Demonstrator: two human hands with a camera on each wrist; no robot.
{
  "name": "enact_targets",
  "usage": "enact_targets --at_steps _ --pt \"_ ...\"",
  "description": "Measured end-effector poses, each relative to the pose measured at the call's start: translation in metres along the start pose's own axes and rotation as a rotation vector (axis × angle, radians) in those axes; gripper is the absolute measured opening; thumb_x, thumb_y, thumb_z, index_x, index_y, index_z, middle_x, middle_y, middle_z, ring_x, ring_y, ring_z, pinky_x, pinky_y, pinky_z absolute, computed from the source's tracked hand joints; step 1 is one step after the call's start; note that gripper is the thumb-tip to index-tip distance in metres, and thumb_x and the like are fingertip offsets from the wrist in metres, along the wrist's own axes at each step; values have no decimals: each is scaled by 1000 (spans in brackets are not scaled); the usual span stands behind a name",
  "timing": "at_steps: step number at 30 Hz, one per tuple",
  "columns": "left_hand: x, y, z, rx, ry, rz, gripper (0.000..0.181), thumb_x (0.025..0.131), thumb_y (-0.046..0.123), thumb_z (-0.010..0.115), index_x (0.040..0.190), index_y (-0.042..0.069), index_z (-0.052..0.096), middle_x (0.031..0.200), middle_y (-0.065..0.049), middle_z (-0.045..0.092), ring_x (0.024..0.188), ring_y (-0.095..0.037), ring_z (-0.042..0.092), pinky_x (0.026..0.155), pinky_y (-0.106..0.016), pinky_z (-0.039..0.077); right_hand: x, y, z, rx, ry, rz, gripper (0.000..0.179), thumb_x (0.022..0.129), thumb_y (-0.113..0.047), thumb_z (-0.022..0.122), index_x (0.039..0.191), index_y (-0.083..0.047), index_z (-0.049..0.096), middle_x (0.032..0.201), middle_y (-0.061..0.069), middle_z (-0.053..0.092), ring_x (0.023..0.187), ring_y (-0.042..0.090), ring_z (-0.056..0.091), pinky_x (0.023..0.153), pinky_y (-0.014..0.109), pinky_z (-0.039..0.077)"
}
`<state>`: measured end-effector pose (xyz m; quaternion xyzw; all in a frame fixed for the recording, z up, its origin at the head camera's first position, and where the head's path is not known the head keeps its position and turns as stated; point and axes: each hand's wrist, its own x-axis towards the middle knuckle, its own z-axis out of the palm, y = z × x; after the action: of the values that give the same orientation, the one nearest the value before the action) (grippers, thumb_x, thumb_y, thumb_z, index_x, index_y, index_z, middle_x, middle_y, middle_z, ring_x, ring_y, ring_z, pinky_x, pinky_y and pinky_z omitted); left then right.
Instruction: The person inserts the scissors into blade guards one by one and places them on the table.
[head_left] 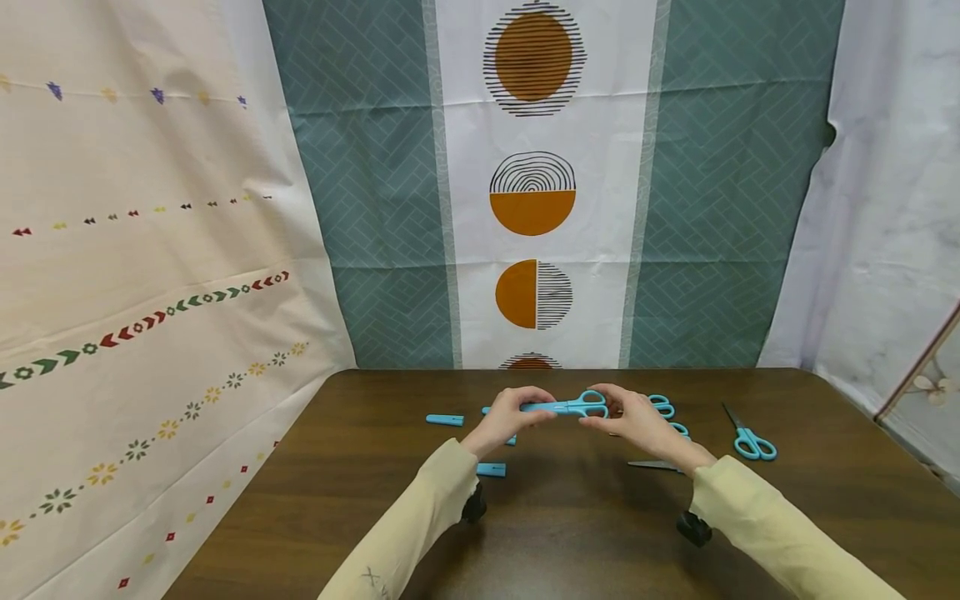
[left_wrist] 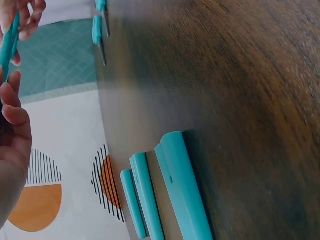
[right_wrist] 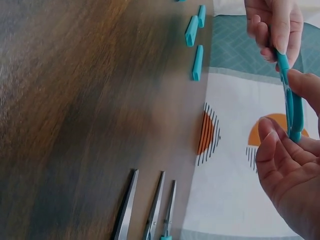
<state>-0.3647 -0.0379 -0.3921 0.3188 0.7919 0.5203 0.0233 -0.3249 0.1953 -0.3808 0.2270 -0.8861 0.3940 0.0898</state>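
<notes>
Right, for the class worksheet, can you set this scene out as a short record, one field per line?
Left hand: left hand grips the light-blue blade cap
Right hand: right hand holds the light-blue-handled scissors by the handles
Held blades: covered by the cap
Loose caps: at least three loose blade caps, on the left
Loose scissors: at least three uncapped scissors, on the right
Surface: dark wooden table
Backdrop: patterned curtain

Caps (head_left: 446, 420) left, loose scissors (head_left: 746, 437) right on table (head_left: 577, 533); held scissors (head_left: 568, 408) between left hand (head_left: 513, 416) and right hand (head_left: 633, 418). Curtain (head_left: 382, 250) behind.
</notes>
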Motion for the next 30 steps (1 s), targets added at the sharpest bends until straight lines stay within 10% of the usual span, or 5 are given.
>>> enact_targets --at_steps 12,25,30 --pt "2 -5 2 140 78 63 23 78 21 71 98 8 70 89 8 61 84 -10 55 71 -27 45 0 3 0 -22 -14 -21 52 80 -36 68 118 -7 48 75 -3 56 64 16 52 58 34 43" --pt "-7 25 -1 110 -57 54 24 87 2 58 109 -8 61 98 -13 54 94 -32 48 73 -29 42 0 9 1 -85 -1 49 64 76 -40 72 117 5 53 87 2 55 73 16 50 64 33 43" --pt "0 8 5 134 -32 61 25 84 4 63 107 -6 63 95 -11 55 90 -26 50 72 -27 42 0 14 2 -66 -15 32 56 76 -35 72 114 3 55 87 2 57 73 15 52 64 33 44"
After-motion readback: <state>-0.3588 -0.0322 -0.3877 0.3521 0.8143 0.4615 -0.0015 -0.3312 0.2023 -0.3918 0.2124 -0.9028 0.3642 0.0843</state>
